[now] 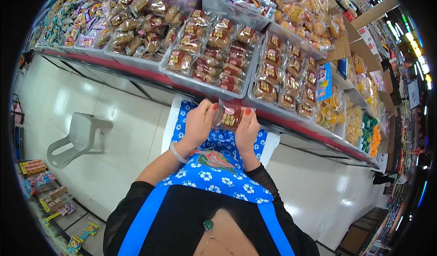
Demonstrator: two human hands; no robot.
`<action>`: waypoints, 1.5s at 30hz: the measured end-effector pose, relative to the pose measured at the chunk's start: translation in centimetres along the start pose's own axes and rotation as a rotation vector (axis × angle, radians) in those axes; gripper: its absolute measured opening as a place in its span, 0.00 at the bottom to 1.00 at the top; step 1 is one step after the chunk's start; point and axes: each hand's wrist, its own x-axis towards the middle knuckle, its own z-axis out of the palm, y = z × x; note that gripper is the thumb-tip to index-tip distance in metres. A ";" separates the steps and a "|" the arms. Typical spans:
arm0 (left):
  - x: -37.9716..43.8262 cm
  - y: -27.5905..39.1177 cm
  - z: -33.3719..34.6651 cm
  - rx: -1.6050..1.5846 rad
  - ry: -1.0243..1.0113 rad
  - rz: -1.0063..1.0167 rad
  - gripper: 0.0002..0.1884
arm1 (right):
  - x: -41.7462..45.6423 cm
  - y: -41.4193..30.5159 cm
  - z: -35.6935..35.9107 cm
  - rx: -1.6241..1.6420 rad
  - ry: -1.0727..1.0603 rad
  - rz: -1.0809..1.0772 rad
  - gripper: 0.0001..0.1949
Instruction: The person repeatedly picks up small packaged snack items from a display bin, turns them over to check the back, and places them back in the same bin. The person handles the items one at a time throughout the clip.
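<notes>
Between both hands I hold a clear-wrapped bread roll with a dark red label that bears writing. My left hand pinches the wrapper's left end, and my right hand grips its right end. The packet is in front of my blue floral apron, close to the front edge of the display. Just beyond it stands a translucent plastic bin with rows of similar packaged rolls. A second bin to its right holds more in stacked rows. In a bin to the left, similar packets lie in a loose heap.
Further bins of wrapped snacks run along the display. Yellow jelly cups and a blue picture card are on the right. A grey plastic stool is on the tiled floor at left. Low shelves with goods stand behind it.
</notes>
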 end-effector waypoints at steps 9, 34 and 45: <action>2.4 1.1 -2.0 0.304 0.189 0.338 0.08 | 1.3 -1.1 -0.7 0.435 -0.352 0.340 0.19; 19.8 -0.1 -7.2 1.072 -0.108 0.689 0.29 | 18.5 0.3 11.9 -0.398 -0.200 0.276 0.22; 19.8 -1.0 -6.7 1.239 -0.176 0.634 0.30 | 16.9 -0.7 11.4 -0.962 -0.335 -0.577 0.38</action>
